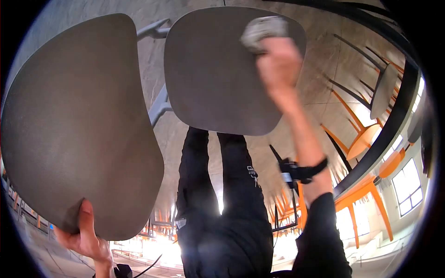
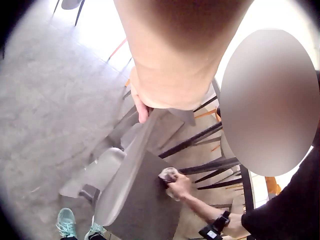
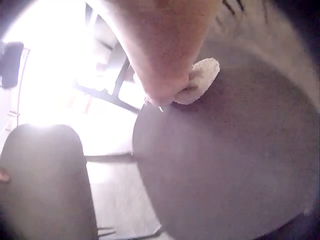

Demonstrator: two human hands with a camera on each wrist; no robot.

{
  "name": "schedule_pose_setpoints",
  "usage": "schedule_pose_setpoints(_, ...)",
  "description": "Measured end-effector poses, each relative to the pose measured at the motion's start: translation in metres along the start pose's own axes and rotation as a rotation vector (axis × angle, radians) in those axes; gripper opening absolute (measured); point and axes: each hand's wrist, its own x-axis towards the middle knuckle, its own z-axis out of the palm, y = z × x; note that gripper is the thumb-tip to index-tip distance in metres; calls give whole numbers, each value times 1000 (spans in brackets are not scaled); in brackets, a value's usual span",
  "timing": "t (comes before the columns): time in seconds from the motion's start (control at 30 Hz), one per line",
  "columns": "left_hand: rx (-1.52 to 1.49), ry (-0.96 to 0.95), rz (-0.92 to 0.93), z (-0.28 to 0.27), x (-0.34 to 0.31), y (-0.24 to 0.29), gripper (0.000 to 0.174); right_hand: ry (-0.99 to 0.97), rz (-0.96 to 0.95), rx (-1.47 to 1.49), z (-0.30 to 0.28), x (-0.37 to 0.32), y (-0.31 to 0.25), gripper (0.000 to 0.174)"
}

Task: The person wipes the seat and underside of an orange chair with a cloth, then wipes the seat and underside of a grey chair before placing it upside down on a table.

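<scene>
A chair has a dark grey seat (image 1: 213,78) in the middle of the head view and a matching backrest (image 1: 79,116) on the left. Grey struts (image 1: 160,109) join the two. My left hand (image 1: 89,238) grips the backrest by its rim, thumb on the near face and the other fingers partly hidden behind. On the far right part of the seat, my right hand (image 1: 280,62) holds a bunched whitish cloth (image 1: 263,31) against the surface; hand and cloth are blurred there. The cloth (image 3: 204,80) shows beyond the wrist in the right wrist view.
A dark curved table edge (image 1: 404,106) runs down the right side. Beyond and beneath it are orange chairs (image 1: 364,139) and a grey chair (image 1: 384,90) with thin legs. My black-clad legs (image 1: 199,162) are just below the seat, over grey floor (image 2: 50,125). Teal shoes (image 2: 66,222) show at lower left.
</scene>
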Motion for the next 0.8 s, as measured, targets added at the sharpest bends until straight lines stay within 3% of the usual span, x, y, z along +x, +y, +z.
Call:
schedule_pose_setpoints(0.17,29,-69,45,-9,5,-1,26,-522,-172,511,95,-104,-175,11)
schedule_pose_setpoints(0.23,-97,-64,-8,-6,9,3,29,-674,146,718,97,-121,-206,14)
schedule_pose_setpoints(0.33,-55,-111,36,-2,12,12,36,-594,319,869,81,-93,-182,17)
schedule_pose_setpoints(0.4,92,-110,87,-4,12,6,39,-596,124,611,86,-56,-161,18)
schedule_pose_setpoints(0.47,103,-99,48,-3,10,9,40,-442,-18,379,81,2,-135,18)
schedule_pose_setpoints(0.5,37,-84,-7,3,13,18,41,-347,-31,359,83,33,-119,12)
schedule_pose_setpoints(0.53,-29,-67,-61,6,13,22,42,-223,-1,344,74,58,-106,18)
schedule_pose_setpoints(0.57,-2,-67,-37,4,11,17,42,-293,86,184,53,83,-101,20)
schedule_pose_setpoints(0.63,42,-76,-3,2,9,10,42,20,-2,80,40,115,-51,31)
schedule_pose_setpoints(0.7,61,-73,12,-1,14,9,42,93,79,-83,2,136,-44,29)
schedule_pose_setpoints(0.77,49,-52,0,6,16,17,42,212,5,-221,-3,155,5,29)
schedule_pose_setpoints(0.8,34,-35,-12,10,18,22,42,223,17,-170,-17,157,-5,27)
